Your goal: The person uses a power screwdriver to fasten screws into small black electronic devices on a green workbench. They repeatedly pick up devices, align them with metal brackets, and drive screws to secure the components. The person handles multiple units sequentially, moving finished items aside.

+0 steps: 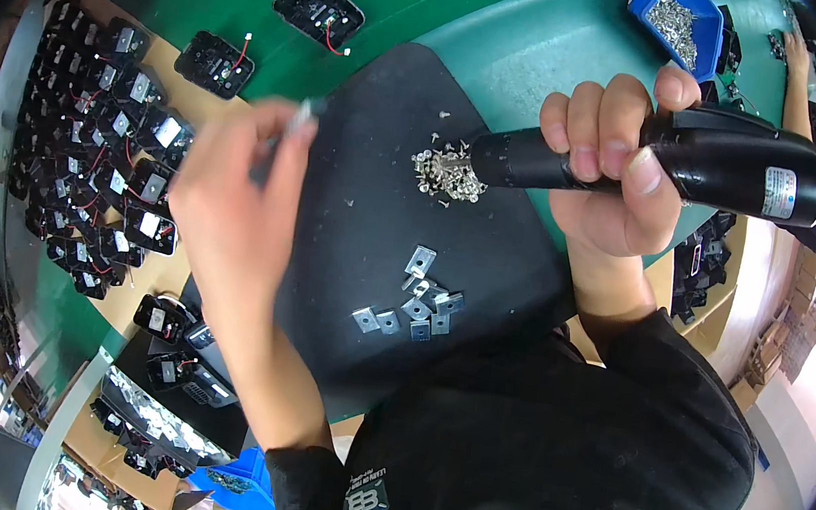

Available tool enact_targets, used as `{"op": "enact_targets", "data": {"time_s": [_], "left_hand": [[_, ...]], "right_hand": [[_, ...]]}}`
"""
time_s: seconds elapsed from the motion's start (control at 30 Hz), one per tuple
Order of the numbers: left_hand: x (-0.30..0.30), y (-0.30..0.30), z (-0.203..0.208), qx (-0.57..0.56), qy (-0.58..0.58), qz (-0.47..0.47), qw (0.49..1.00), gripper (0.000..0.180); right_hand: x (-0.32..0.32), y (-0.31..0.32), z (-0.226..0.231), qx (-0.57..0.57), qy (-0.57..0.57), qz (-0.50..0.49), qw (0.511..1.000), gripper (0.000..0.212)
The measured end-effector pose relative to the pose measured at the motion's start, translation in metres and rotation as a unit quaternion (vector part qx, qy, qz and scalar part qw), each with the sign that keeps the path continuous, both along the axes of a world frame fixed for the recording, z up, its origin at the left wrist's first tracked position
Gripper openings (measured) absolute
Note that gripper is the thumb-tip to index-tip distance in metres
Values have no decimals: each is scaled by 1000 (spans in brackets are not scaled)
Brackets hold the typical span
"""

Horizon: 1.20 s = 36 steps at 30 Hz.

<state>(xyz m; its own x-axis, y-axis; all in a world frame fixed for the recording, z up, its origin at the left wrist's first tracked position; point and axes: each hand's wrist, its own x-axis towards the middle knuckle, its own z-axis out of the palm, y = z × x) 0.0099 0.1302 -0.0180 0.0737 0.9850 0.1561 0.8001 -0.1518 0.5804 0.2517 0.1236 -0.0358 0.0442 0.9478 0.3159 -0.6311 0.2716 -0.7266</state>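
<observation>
My right hand (608, 162) is wrapped round a black electric screwdriver (740, 164), held level. Its nose points left, and the tip reaches into a heap of small silvery screws (445, 174) on a black mat (374, 201). Over the mat's left edge, my left hand (239, 190) is smeared by motion. Thumb and finger pinch a small silvery piece (305, 114), too blurred to name more exactly. Something dark shows under the curled fingers. Several square metal plates with a hole (416, 308) lie scattered on the mat, nearer to me than the screws.
Two black housings with red wires, one (320, 11) farther off and one (216, 64) at left, lie on the green bench. Rows of similar parts (108, 150) fill a board at far left. A blue bin of screws (677, 29) stands far right. Another person's hand (798, 58) is beyond it.
</observation>
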Motion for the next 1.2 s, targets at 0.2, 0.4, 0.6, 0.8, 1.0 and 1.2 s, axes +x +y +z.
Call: {"op": "enact_targets", "data": {"time_s": [0.2,0.4,0.6,0.8,1.0,1.2], "left_hand": [[3,80,-30,141,136,-22,980,17],[8,97,-41,-23,188,32,981,29],[5,97,-40,11,135,45,990,39],[17,28,0,68,78,-11,995,26],[8,-69,-28,-91,-15,21,995,26],[20,-71,-8,7,-21,10,1000,39]], "right_hand": [[0,-7,5,-9,25,8,1000,49],[11,-8,5,2,-16,33,999,46],[9,-8,7,-2,-15,39,999,44],[15,-7,4,18,-6,21,1000,43],[18,-6,-3,22,17,51,998,41],[13,-10,8,25,64,98,993,36]]}}
